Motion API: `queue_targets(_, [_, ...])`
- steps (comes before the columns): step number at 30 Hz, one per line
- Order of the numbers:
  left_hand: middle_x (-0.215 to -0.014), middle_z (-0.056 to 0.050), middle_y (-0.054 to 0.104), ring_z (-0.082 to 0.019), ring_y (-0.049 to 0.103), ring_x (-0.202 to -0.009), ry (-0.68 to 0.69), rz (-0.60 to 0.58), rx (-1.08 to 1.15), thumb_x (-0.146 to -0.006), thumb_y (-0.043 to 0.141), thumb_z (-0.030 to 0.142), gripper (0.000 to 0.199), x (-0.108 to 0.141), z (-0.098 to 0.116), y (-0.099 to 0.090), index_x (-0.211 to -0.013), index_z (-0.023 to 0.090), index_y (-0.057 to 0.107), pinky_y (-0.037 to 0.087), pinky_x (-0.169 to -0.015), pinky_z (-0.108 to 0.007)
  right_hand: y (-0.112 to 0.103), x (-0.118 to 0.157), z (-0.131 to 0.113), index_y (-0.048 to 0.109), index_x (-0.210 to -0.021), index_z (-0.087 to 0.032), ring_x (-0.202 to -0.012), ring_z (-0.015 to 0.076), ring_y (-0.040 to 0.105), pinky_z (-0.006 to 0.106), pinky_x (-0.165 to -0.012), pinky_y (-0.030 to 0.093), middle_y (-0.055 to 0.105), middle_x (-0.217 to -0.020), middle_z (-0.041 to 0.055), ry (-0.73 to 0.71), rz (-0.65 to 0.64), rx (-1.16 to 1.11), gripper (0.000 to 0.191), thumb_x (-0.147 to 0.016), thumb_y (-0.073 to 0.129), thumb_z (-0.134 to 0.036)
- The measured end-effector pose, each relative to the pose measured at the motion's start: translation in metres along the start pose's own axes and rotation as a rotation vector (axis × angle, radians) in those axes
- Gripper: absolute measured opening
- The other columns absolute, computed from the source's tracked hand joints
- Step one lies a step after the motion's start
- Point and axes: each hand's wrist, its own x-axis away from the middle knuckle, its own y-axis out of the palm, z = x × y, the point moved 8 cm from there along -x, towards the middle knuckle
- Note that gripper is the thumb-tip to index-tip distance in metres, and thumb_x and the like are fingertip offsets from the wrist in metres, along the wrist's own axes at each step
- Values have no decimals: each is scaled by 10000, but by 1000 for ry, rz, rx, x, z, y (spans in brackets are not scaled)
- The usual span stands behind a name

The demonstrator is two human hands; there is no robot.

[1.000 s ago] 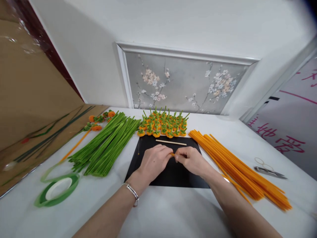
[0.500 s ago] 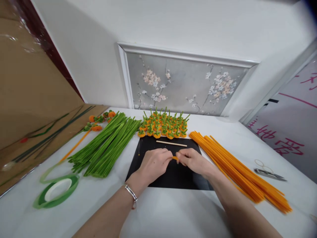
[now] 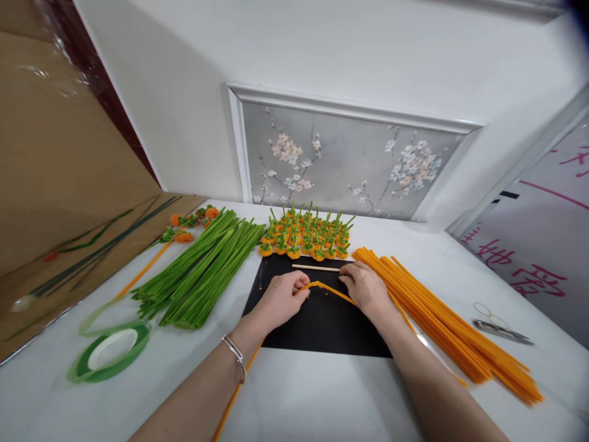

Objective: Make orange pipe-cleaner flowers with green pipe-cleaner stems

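My left hand (image 3: 283, 299) is closed in a pinch on an orange pipe cleaner (image 3: 338, 293), just left of a small twisted bend in it. One length runs right, passing under my right hand; another orange length trails below my left wrist toward the near edge. My right hand (image 3: 365, 287) has its fingers closed at the right end of a thin wooden stick (image 3: 310, 267), which lies on a black mat (image 3: 317, 331). The fingers cover that end of the stick. Both hands are over the mat.
Behind the mat stand several orange pompom heads with green stems (image 3: 317, 236). Green pipe cleaners (image 3: 202, 270) lie left, orange ones (image 3: 432, 313) right. Green tape (image 3: 110, 353) is at front left, scissors (image 3: 501, 331) far right. Finished-looking orange flowers (image 3: 184, 237) lie by the cardboard (image 3: 92, 258).
My hands have moved apart. The right hand has gone from the orange pipe cleaner to the stick's right end. The twisted bend and long orange lengths now show.
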Motion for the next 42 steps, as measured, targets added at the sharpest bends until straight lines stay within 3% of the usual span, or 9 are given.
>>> queue_targets(5, [-704, -18, 670, -122, 611, -598, -186, -112, 424, -751, 619, 219, 101, 0, -8, 14, -815, 142, 600, 489, -583, -235, -7, 9, -45, 673, -962, -213, -934, 172, 622, 271, -829, 463, 684, -973, 53, -219, -30, -199, 168, -903, 535, -287])
queue_targets(9, [-661, -4, 670, -91, 584, -554, -283, -158, 639, -725, 668, 201, 203, 6, -6, 18, -869, 148, 536, 462, -556, -203, -6, 21, -69, 676, -908, -221, -761, 137, 639, 235, -717, 472, 698, -856, 12, -381, -189, -380, 161, -904, 515, -230])
queue_targets(15, [-721, -58, 695, -58, 503, -496, -340, -319, 673, -767, 641, 223, 146, 14, -13, 14, -852, 107, 621, 382, -461, -175, -41, 11, 7, 719, -928, -234, -827, 207, 680, 303, -783, 471, 742, -931, 46, -133, 23, -65, 192, -881, 544, -298])
queue_targets(19, [-727, -50, 699, -56, 506, -500, -369, -268, 670, -755, 657, 214, 138, 12, -20, 1, -841, 107, 646, 388, -462, -173, -69, 12, 58, 725, -1003, -331, -768, 234, 671, 307, -634, 421, 749, -921, 29, 157, 30, 258, 263, -897, 487, -370])
queue_targets(24, [-788, -60, 715, -77, 604, -609, -395, -97, 711, -750, 673, 178, 115, 5, -28, -8, -842, 111, 655, 488, -592, -190, -87, 17, 72, 715, -1011, -390, -761, 241, 649, 312, -575, 340, 743, -935, 41, 233, 28, 433, 247, -897, 499, -357])
queue_targets(29, [-773, -48, 702, -87, 630, -639, -364, 27, 747, -771, 666, 192, 109, 2, -33, -1, -845, 115, 646, 495, -614, -192, -68, 17, 37, 707, -958, -295, -944, 243, 604, 363, -761, 385, 702, -1084, 36, -56, 100, 411, 214, -884, 528, -204])
queue_targets(32, [-761, -41, 694, -91, 618, -625, -286, -8, 687, -777, 660, 226, 127, 2, -23, 10, -841, 117, 653, 478, -587, -191, -52, 24, -13, 649, -1081, -237, -1046, 242, 575, 382, -866, 406, 661, -1156, 73, -287, 196, 123, 209, -909, 531, -255])
queue_targets(36, [-719, -23, 662, -98, 583, -607, -134, -101, 595, -789, 649, 311, 193, 3, -2, 20, -821, 122, 671, 468, -579, -205, -27, 39, -71, 593, -1036, -192, -1017, 223, 581, 368, -881, 428, 657, -1067, 86, -512, 114, -160, 144, -919, 521, -233])
queue_targets(42, [-677, 0, 630, -107, 587, -612, -143, -71, 607, -770, 651, 317, 190, 6, 3, 20, -820, 135, 638, 466, -576, -204, -9, 40, -72, 577, -957, -182, -810, 194, 608, 338, -766, 441, 659, -872, 57, -521, 40, -85, 107, -944, 480, -226])
